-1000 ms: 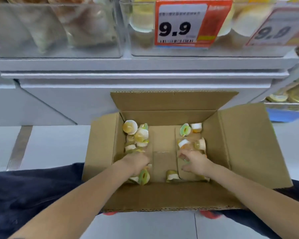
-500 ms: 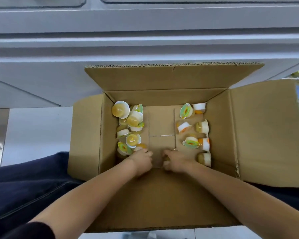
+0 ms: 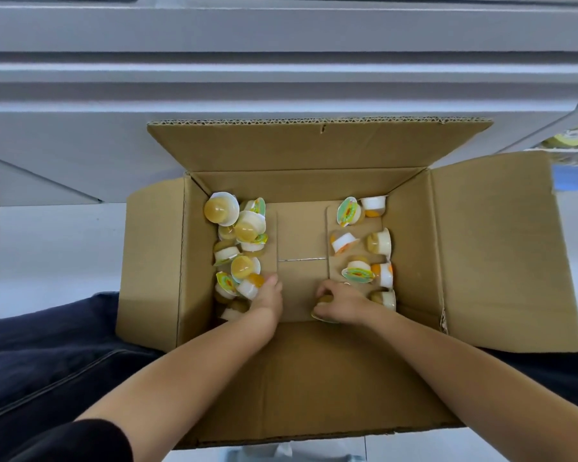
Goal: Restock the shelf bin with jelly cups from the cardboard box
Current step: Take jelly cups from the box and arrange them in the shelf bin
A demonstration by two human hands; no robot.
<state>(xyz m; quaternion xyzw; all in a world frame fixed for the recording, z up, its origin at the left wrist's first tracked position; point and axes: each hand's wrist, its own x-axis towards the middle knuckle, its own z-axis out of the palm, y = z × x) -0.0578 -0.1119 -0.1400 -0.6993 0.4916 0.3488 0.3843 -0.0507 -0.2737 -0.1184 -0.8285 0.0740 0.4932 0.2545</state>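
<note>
Cardboard box (image 3: 494, 248) sits open on the floor (image 3: 47, 255), all four flaps folded out, far flap leaning on the grey shelf base (image 3: 281, 78) at 12 o'clock. Bare strip of box bottom runs down the middle between two clusters of jelly cups: left cluster (image 3: 237, 248) packed against the 9 o'clock wall, right cluster (image 3: 364, 248) looser toward 3 o'clock.

Left hand (image 3: 267, 300) at the near end of the left cluster, fingers curled among cups; whether they hold one, cannot tell. Right hand (image 3: 342, 301) just beside it, fingers curled round a jelly cup (image 3: 322, 300) near the box centre.

Dark trousers (image 3: 47, 361) flank the box at 8 o'clock.

Since half a second ago: view and cups much the same; right hand now lifted slightly with a cup showing under it.
</note>
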